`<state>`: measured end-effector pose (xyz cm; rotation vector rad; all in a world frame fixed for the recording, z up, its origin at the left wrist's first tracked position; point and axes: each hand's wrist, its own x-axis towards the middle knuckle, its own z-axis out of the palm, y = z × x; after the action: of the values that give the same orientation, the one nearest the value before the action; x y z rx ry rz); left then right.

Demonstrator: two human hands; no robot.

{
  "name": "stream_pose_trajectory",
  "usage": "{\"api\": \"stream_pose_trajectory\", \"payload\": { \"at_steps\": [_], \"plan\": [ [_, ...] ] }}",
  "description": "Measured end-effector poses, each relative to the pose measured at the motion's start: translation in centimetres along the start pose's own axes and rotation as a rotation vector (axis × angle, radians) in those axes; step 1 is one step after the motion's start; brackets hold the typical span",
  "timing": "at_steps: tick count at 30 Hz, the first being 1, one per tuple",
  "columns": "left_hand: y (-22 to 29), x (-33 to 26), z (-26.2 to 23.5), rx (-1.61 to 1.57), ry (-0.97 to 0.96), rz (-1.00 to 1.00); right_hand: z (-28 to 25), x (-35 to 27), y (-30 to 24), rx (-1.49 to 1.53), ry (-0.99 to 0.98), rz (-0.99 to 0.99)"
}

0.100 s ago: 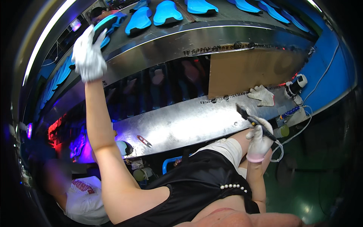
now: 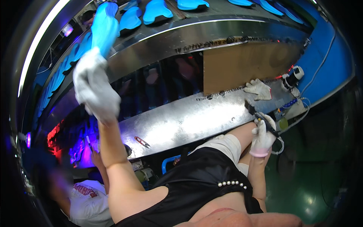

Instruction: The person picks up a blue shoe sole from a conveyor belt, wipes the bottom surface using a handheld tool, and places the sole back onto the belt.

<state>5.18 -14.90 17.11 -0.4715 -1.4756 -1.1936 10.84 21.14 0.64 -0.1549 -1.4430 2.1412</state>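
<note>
We've got our left hand [image 2: 96,85], gloved and blurred, clamped on the near end of a blue fin [image 2: 104,30], up at the far left beside more fins [image 2: 157,12]. Across to the right, our right hand [image 2: 262,138] is closed around a slim black tool [image 2: 266,124], by the near edge of the metal surface [image 2: 189,123]. Red snips [image 2: 142,142] lie on it; a loose white glove [image 2: 259,89] rests far right.

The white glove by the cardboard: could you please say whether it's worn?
Unworn: the white glove lies on the metal bench with no arm entering it.
</note>
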Motion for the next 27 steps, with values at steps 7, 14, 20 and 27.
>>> {"api": "stream_pose_trajectory", "payload": {
  "at_steps": [7,14,20,27],
  "plan": [
    [2.0,-23.8,8.6,-0.137,-0.659,0.062,-5.2,1.8,0.3,-0.098,0.244,0.092],
    [-2.0,-30.7,9.0,-0.315,-0.848,-1.105,-3.2,2.8,6.2,-0.384,0.02,0.265],
    [-5.6,-30.4,12.8,-1.688,-0.324,-2.127,0.7,4.8,10.2,-1.21,-0.141,0.156],
    [-4.4,-30.8,14.5,-1.375,-0.121,-2.143,1.7,-0.1,4.0,-1.065,-0.517,-0.211]
  ]
}}
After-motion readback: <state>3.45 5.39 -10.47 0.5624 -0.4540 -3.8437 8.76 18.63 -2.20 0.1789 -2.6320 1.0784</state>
